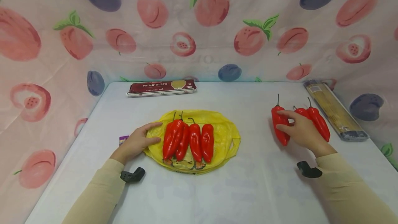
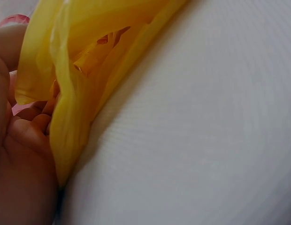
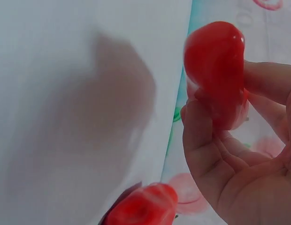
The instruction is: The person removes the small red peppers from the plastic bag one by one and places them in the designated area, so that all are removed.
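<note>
On the table lies a yellow plastic bag (image 1: 224,134), spread out, with several red peppers (image 1: 195,144) on top of it. My left hand (image 1: 136,143) is at the bag's left edge, and the left wrist view shows curled fingers with yellow plastic between them and the thumb. My right hand (image 1: 300,129) pinches one red pepper (image 1: 277,122) between thumb and fingers, its stem pointing away from me. In the right wrist view this pepper (image 3: 213,56) is off the table, its shadow apart from it. Two more red peppers (image 1: 320,123) lie just right of that hand, partly covered by it.
A dark red spaghetti pack (image 1: 161,88) lies at the back left. A clear pack of pasta (image 1: 335,110) lies along the right side. Part of a small purple packet (image 1: 123,140) shows behind the left hand. A fruit-print sheet (image 1: 199,51) hangs behind the table.
</note>
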The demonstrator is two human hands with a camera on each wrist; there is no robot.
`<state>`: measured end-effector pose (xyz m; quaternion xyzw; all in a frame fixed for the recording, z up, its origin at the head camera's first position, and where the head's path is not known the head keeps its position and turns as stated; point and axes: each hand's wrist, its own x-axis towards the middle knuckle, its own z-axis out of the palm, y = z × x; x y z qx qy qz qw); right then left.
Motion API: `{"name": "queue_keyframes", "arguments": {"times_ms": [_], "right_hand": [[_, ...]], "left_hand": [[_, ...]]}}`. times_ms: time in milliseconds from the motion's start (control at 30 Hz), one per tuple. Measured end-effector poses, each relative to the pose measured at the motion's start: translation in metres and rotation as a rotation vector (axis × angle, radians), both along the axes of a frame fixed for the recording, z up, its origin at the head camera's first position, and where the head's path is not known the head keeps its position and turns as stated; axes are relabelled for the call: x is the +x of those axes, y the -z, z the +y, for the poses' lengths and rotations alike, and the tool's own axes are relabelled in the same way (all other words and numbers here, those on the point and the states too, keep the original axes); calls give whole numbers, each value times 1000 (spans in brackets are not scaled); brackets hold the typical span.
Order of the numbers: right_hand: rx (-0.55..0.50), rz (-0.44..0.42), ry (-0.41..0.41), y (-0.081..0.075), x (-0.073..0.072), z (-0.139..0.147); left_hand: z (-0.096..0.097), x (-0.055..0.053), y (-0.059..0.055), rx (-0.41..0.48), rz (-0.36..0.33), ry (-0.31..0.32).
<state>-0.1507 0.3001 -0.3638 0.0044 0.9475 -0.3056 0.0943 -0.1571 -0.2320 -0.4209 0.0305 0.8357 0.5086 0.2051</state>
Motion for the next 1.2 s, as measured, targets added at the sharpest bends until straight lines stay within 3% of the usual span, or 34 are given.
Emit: {"name": "queue_keyframes", "arguments": {"times_ms": [533,1200], "right_hand": [[36,-54,59,6,-5,15],[83,-33,77,19,-7,20]], "left_hand": [[0,0,0,-4,6,-3],[-1,0,-1,7,0,-1]]}}
